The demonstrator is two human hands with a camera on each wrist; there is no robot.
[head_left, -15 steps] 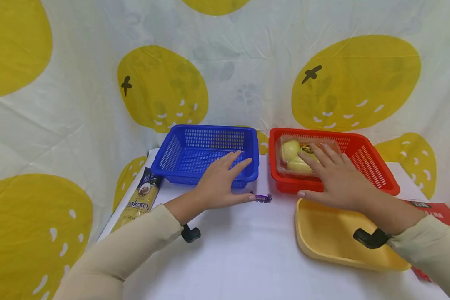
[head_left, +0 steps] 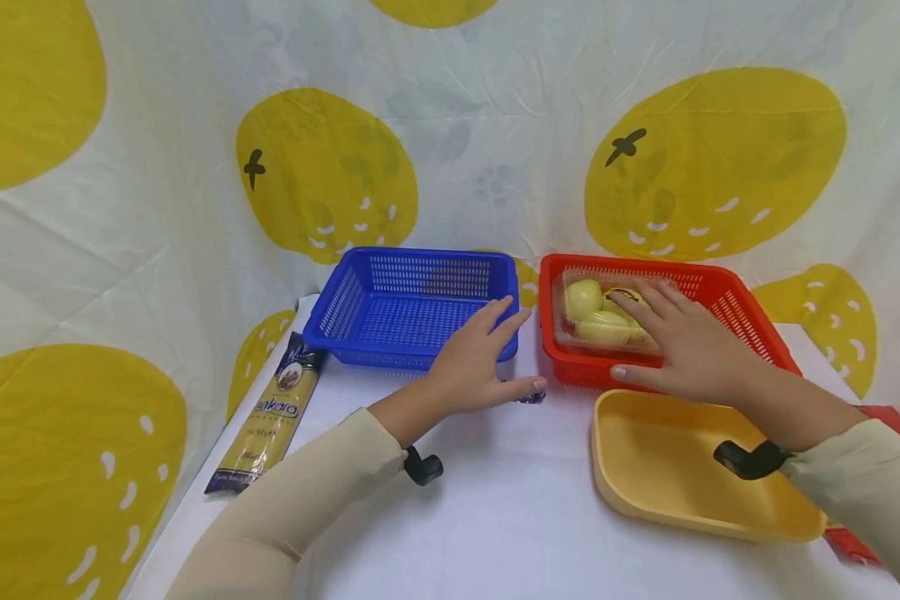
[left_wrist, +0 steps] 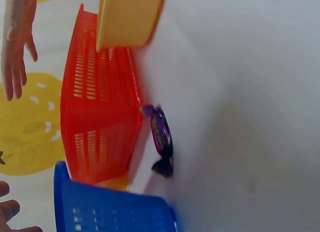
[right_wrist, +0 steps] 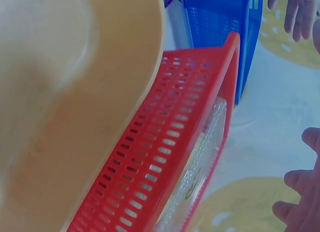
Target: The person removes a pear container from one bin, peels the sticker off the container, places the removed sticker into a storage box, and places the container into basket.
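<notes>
My left hand [head_left: 468, 371] hovers with spread fingers by the right end of the blue basket [head_left: 322, 346], holding nothing. Below its thumb, partly covered in the head view, a purple-wrapped candy [left_wrist: 161, 132] lies on the white table; the left wrist view shows it apart from the hand. My right hand [head_left: 693, 346], fingers extended, is over the red basket [head_left: 757, 321]. It partly hides a clear plastic box [head_left: 596, 279] of pale yellow, rounded produce [head_left: 583, 297] in that basket. Whether the fingers touch the box I cannot tell.
A yellow tub [head_left: 690, 467] stands in front of the red basket, under my right wrist. On the left lies a gold and blue "Ankara" packet [head_left: 270, 417]. Red packaging [head_left: 855, 546] shows beyond the tub at right. A fruit-patterned cloth [head_left: 495, 125] hangs behind.
My left hand has moved right, covering more of the candy and uncovering the Ankara packet. My right hand has shifted slightly right and up, showing more of the plastic box.
</notes>
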